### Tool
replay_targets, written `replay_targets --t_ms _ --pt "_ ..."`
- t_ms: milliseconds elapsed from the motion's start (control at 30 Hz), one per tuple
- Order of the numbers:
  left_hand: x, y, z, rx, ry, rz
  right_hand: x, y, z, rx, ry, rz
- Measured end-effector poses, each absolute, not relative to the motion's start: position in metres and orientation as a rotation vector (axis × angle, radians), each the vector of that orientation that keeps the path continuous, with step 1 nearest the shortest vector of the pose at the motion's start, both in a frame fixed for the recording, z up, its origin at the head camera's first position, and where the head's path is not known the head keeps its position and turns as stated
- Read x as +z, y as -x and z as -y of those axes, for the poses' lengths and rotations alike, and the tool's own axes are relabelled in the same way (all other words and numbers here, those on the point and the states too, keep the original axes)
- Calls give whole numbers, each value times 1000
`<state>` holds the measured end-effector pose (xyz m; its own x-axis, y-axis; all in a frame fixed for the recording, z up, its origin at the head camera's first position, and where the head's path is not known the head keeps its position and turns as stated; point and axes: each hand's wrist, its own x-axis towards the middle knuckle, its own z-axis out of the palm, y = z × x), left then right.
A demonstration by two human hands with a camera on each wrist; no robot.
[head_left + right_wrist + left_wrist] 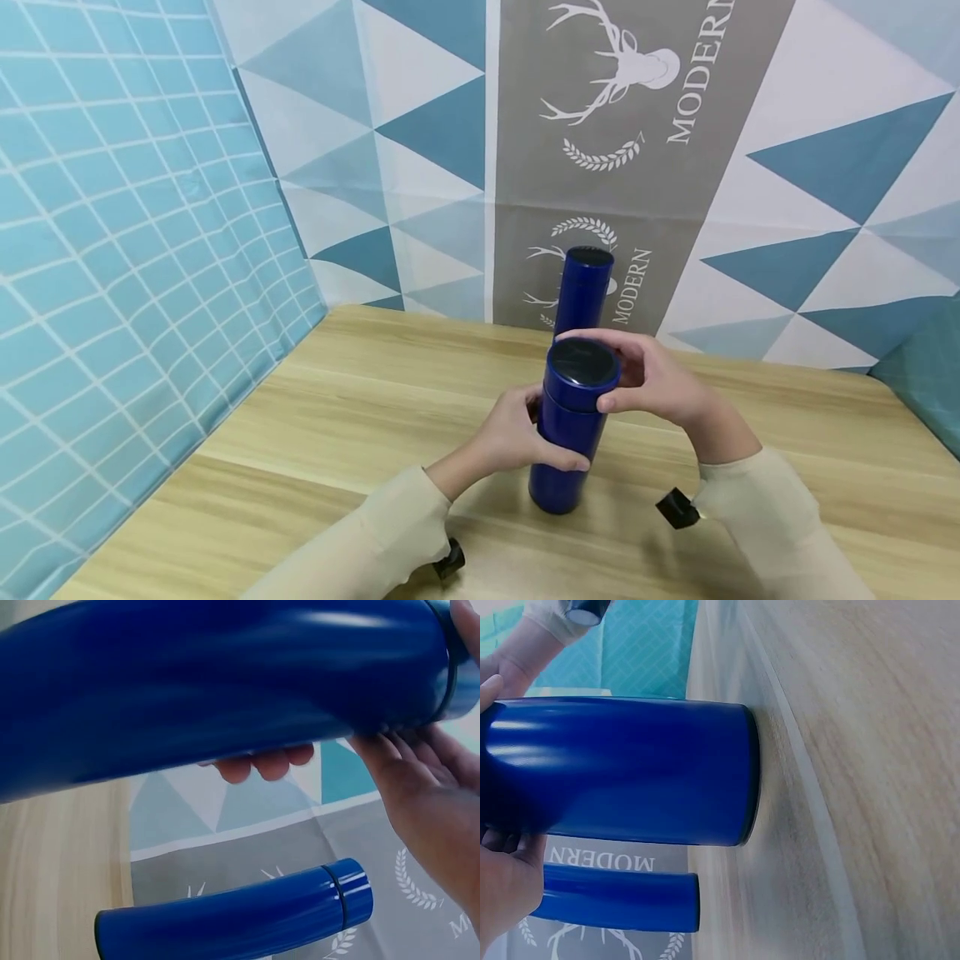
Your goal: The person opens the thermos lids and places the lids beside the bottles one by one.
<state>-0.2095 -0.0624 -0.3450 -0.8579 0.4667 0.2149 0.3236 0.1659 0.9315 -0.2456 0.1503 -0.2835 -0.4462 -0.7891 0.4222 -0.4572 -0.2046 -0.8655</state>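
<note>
A blue thermos bottle with a glossy black-topped lid is held upright between both hands. My left hand grips its body around the middle, with the thumb across the near side. Around the lid curl the thumb and fingers of my right hand; the lid sits on the bottle with a thin seam below it. In the left wrist view the bottle's dark base is at or close to the table; I cannot tell whether it touches. Behind it stands a second blue thermos bottle, lid on, partly hidden.
The wood-grain table spreads around the bottles. A patterned cloth with triangles and deer heads hangs at the back, and a blue gridded cloth on the left. Teal fabric lies at the right edge.
</note>
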Motion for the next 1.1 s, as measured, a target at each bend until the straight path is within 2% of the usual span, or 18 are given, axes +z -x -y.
replay_targets --t_ms 633,800,1100 --pt "-344 209 60 1796 -792 -2308 -281 251 -151 -1644 1451 -1532" --pt "-346 208 61 1796 -792 -2302 -275 229 -150 -1671 1358 -1901" --pt "-344 210 60 1786 -783 -2333 -278 183 -127 -1875 918 -2550"
